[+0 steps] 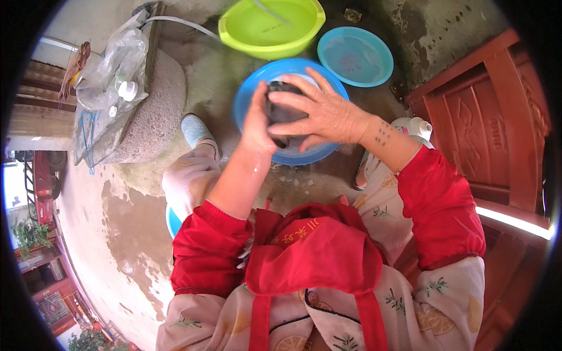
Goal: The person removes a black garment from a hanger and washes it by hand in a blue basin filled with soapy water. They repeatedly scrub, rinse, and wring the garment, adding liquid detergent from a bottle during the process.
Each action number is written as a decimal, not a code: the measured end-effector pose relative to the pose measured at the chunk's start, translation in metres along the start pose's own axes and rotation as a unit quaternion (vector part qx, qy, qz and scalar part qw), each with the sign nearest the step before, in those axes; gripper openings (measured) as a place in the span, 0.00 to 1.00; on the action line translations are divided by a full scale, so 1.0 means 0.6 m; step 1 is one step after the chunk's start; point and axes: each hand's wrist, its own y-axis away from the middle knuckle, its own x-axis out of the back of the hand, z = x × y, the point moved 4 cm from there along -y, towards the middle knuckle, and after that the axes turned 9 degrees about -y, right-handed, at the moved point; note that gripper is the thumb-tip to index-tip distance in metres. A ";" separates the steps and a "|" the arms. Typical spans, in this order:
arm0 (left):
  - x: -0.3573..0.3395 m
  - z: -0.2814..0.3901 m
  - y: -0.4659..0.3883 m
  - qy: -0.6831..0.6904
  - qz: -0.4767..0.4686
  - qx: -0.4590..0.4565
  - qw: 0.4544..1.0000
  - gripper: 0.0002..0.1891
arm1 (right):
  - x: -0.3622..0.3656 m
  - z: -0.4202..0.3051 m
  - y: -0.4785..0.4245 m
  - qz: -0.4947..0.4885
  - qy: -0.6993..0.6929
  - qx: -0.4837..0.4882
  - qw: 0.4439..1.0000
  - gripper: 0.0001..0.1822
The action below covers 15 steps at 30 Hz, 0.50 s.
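Over a blue plastic basin (307, 158), my left hand (259, 123) and my right hand (327, 112) hold a dark object (283, 114) between them. The object is blurred and partly covered by fingers, so I cannot tell whether it is a shoe or something else. My left hand supports it from the left side. Spread fingers of my right hand lie across it from the right. Both hands look wet. Water with pale suds shows in the basin beneath.
Behind stand a lime-green basin (272, 50) with a hose (184, 24) running into it and a turquoise basin (382, 66) of water. A white bottle (419, 127) is at right, beside a red-brown wooden door (474, 131). Plastic bags (125, 52) lie on a ledge at left.
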 end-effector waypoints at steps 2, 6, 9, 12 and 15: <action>-0.011 0.006 0.012 -0.006 -0.038 0.031 0.999 0.23 | 0.004 0.010 -0.003 0.052 -0.017 0.043 0.998 0.27; -0.020 0.020 0.029 -0.122 -0.015 0.008 0.992 0.35 | -0.004 0.026 -0.012 0.200 -0.087 -0.051 0.975 0.21; 0.006 0.017 0.007 -0.197 0.097 0.060 0.974 0.44 | -0.006 0.079 -0.003 0.390 -0.170 -0.257 0.867 0.17; 0.020 0.046 -0.014 -0.516 0.212 -0.184 0.809 0.36 | -0.033 0.120 0.033 0.490 -0.544 -0.416 0.539 0.20; 0.012 0.041 -0.021 -0.508 0.183 -0.246 0.805 0.35 | -0.039 0.090 0.030 0.496 -0.633 -0.394 0.445 0.20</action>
